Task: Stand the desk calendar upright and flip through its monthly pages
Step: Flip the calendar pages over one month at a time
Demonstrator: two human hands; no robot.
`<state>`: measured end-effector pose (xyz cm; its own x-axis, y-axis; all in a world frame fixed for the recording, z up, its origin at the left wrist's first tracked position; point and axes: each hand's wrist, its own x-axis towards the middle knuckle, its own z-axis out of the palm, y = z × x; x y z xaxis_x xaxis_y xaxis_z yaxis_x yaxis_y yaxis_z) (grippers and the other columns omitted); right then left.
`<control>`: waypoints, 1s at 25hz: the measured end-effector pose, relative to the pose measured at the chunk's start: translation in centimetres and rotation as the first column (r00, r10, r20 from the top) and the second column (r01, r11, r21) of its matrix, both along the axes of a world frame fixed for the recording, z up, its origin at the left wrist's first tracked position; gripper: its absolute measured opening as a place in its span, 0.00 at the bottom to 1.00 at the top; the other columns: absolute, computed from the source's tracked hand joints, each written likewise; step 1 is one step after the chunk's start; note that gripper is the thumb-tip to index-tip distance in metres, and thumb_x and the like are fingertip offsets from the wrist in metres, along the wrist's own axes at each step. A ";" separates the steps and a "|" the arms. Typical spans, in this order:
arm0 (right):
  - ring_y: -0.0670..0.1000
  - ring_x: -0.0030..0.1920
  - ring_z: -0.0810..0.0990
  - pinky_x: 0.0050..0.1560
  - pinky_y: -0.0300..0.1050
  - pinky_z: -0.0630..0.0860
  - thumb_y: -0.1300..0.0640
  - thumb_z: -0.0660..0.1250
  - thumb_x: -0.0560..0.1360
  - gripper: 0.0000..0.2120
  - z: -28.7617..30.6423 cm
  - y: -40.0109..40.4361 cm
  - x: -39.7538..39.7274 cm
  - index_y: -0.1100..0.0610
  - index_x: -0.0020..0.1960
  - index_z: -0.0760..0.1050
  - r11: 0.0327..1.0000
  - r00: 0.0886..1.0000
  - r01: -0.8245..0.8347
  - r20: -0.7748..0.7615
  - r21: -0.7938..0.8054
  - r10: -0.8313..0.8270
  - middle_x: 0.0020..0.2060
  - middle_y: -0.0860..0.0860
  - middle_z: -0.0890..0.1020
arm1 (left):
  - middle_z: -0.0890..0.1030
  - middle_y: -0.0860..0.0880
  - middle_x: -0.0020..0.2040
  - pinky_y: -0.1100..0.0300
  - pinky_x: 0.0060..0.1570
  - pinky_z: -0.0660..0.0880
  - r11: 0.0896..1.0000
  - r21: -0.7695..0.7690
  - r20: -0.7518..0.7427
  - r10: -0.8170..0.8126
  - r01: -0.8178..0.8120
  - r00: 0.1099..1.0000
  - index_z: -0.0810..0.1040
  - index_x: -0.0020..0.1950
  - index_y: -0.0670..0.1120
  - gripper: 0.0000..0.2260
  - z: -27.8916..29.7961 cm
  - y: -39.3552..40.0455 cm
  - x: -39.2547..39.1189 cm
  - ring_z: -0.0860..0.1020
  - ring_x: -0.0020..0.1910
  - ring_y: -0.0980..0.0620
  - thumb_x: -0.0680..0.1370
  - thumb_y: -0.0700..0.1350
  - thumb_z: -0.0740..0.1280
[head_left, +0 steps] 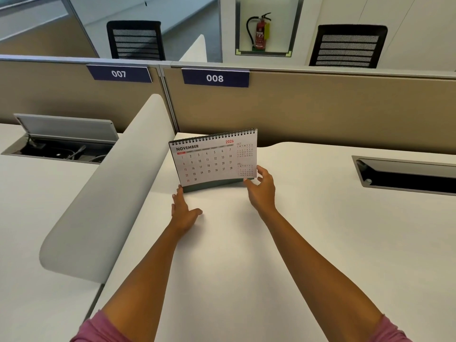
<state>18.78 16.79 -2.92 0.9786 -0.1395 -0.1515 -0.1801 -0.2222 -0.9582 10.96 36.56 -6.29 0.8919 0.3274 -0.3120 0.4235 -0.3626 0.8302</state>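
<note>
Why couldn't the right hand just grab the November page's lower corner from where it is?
It probably can: the right hand is open right at the desk calendar's lower right corner, with nothing between its fingers and the page.

Matt paper calendar (pixel 212 160), smooth white desk (pixel 246 255).

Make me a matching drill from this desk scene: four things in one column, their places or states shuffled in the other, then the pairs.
Things:
1. white spiral-bound desk calendar
2. left hand
3. right hand
4. red fire extinguisher

Places or states:
A. in a wall niche
B. fingers at the page's lower right corner
C. upright, showing November
D. flat on the white desk, by the base's left corner

Pairs: 1-C, 2-D, 3-B, 4-A
</note>
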 end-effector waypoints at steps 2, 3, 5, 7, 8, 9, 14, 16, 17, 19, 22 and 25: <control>0.55 0.64 0.75 0.61 0.46 0.76 0.60 0.72 0.74 0.22 0.0 -0.3 -0.3 0.55 0.65 0.70 0.997 0.998 0.067 0.013 0.038 -0.067 0.65 0.55 0.75 | 0.48 0.48 0.81 0.48 0.79 0.42 1.000 0.000 -0.002 -0.004 0.004 1.000 0.43 0.80 0.50 0.42 0.0 0.0 0.0 0.44 0.81 0.43 0.75 0.35 0.67; 0.54 0.61 0.77 0.59 0.44 0.77 0.60 0.72 0.74 0.19 0.0 -0.4 -0.3 0.55 0.63 0.71 0.994 0.995 0.093 0.015 0.057 -0.094 0.63 0.55 0.77 | 0.48 0.48 0.81 0.48 0.79 0.42 1.000 -0.001 -0.005 -0.004 0.004 1.000 0.43 0.80 0.50 0.42 0.0 0.0 0.0 0.43 0.81 0.43 0.75 0.35 0.67; 0.52 0.56 0.79 0.54 0.41 0.78 0.59 0.73 0.74 0.15 0.2 -0.7 -0.4 0.56 0.59 0.74 0.986 0.990 0.137 0.015 0.093 -0.139 0.59 0.54 0.80 | 0.48 0.48 0.81 0.47 0.79 0.43 1.000 0.003 -0.008 -0.003 0.003 1.000 0.43 0.80 0.50 0.42 0.0 0.1 0.1 0.44 0.80 0.43 0.75 0.35 0.67; 0.50 0.50 0.80 0.50 0.37 0.78 0.58 0.73 0.74 0.12 0.5 -1.0 -0.4 0.57 0.55 0.77 0.978 0.983 0.179 0.014 0.107 -0.182 0.55 0.54 0.83 | 0.50 0.47 0.81 0.46 0.79 0.44 1.000 0.006 -0.002 -0.002 0.002 1.000 0.43 0.80 0.49 0.42 0.0 0.1 0.1 0.45 0.80 0.43 0.75 0.35 0.66; 0.49 0.48 0.81 0.51 0.40 0.80 0.57 0.73 0.73 0.10 0.7 -1.1 -0.4 0.58 0.53 0.77 0.974 0.980 0.197 0.016 0.108 -0.200 0.53 0.54 0.83 | 0.51 0.47 0.81 0.46 0.79 0.45 1.000 0.006 0.002 0.000 0.000 1.000 0.44 0.80 0.49 0.42 0.0 0.0 0.0 0.46 0.80 0.43 0.75 0.35 0.66; 0.49 0.46 0.81 0.52 0.44 0.81 0.58 0.74 0.73 0.09 0.7 -1.2 -0.4 0.57 0.51 0.78 0.971 0.977 0.210 0.019 0.113 -0.213 0.51 0.54 0.84 | 0.51 0.46 0.81 0.46 0.79 0.45 1.000 0.007 0.005 0.000 0.000 1.000 0.44 0.80 0.49 0.42 0.0 0.0 0.0 0.47 0.80 0.42 0.75 0.35 0.66; 0.51 0.44 0.84 0.53 0.50 0.82 0.59 0.75 0.72 0.06 0.8 -1.6 -0.7 0.57 0.47 0.80 0.957 0.970 0.236 0.020 0.171 -0.243 0.44 0.55 0.85 | 0.52 0.46 0.80 0.46 0.79 0.45 1.000 0.017 0.010 -0.004 0.003 1.000 0.45 0.80 0.48 0.42 0.1 0.0 0.0 0.47 0.80 0.42 0.74 0.35 0.66; 0.51 0.44 0.85 0.52 0.50 0.83 0.59 0.75 0.73 0.06 0.7 -1.7 -0.8 0.58 0.47 0.79 0.954 0.969 0.239 0.020 0.180 -0.246 0.45 0.56 0.85 | 0.53 0.45 0.80 0.45 0.79 0.46 1.000 0.019 0.013 -0.009 0.009 1.000 0.45 0.80 0.48 0.41 0.1 0.0 -0.1 0.48 0.80 0.42 0.75 0.35 0.66; 0.51 0.44 0.85 0.51 0.50 0.83 0.60 0.74 0.73 0.06 0.7 -1.7 -0.9 0.58 0.47 0.79 0.954 0.969 0.238 0.020 0.183 -0.246 0.45 0.56 0.85 | 0.53 0.45 0.80 0.45 0.79 0.46 1.000 0.018 0.016 -0.010 0.010 1.000 0.46 0.80 0.48 0.41 0.1 0.0 -0.1 0.48 0.80 0.42 0.75 0.34 0.66; 0.52 0.44 0.85 0.50 0.50 0.83 0.60 0.74 0.73 0.05 0.8 -1.7 -0.8 0.57 0.46 0.78 0.955 0.971 0.233 0.019 0.182 -0.240 0.46 0.57 0.85 | 0.53 0.46 0.80 0.44 0.78 0.48 1.000 0.014 0.015 -0.006 0.006 1.000 0.46 0.80 0.48 0.41 0.2 0.0 -0.1 0.48 0.80 0.41 0.75 0.35 0.66; 0.52 0.43 0.85 0.49 0.49 0.84 0.60 0.73 0.74 0.05 0.7 -1.8 -0.7 0.58 0.46 0.78 0.958 0.972 0.229 0.019 0.173 -0.235 0.46 0.58 0.86 | 0.54 0.46 0.80 0.43 0.78 0.50 1.000 0.008 0.011 0.003 -0.003 1.000 0.46 0.80 0.47 0.40 0.2 0.0 0.0 0.48 0.80 0.41 0.75 0.35 0.66; 0.52 0.44 0.85 0.49 0.47 0.83 0.59 0.72 0.75 0.04 0.7 -1.8 -0.8 0.58 0.46 0.77 0.962 0.972 0.226 0.028 0.154 -0.233 0.46 0.57 0.85 | 0.54 0.46 0.80 0.42 0.78 0.50 1.000 0.002 0.010 0.011 -0.011 1.000 0.46 0.80 0.46 0.40 0.2 0.0 0.0 0.48 0.80 0.41 0.75 0.35 0.67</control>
